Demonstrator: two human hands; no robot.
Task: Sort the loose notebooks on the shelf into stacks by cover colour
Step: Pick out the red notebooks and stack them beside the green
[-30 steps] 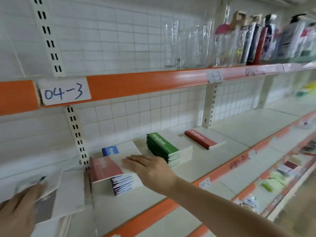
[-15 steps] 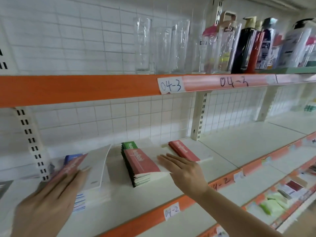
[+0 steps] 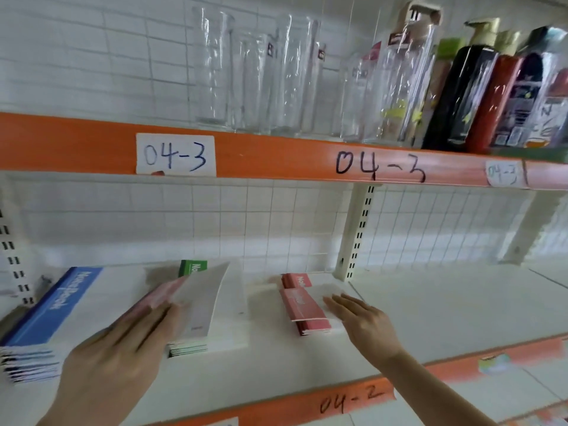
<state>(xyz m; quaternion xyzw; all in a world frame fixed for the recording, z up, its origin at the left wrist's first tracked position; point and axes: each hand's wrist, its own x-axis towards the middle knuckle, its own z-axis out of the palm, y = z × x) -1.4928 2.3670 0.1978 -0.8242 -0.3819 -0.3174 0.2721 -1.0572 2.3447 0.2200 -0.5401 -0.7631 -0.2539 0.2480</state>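
Observation:
Three stacks lie on the white shelf (image 3: pixel 430 318): a blue notebook stack (image 3: pixel 52 309) at the left, a green notebook stack (image 3: pixel 193 267) in the middle and a red notebook stack (image 3: pixel 304 309) to the right. My left hand (image 3: pixel 116 358) grips a blurred red notebook (image 3: pixel 159 299) that hangs tilted over the green stack and hides most of it. My right hand (image 3: pixel 362 324) lies flat with fingers apart, its fingertips touching the right side of the top red notebook, which sits a little askew on its stack.
An orange shelf rail (image 3: pixel 276 158) labelled 04-3 runs above, carrying tall glasses (image 3: pixel 255 81) and bottles (image 3: pixel 479 96). A slotted upright post (image 3: pixel 356 235) stands behind the red stack. The shelf's orange front edge (image 3: pixel 353 401) reads 04-2.
The red notebook that lay on the green stack now sits on the red stack under my right hand. My left hand has carried another red notebook rightward from the blue stack to over the green stack.

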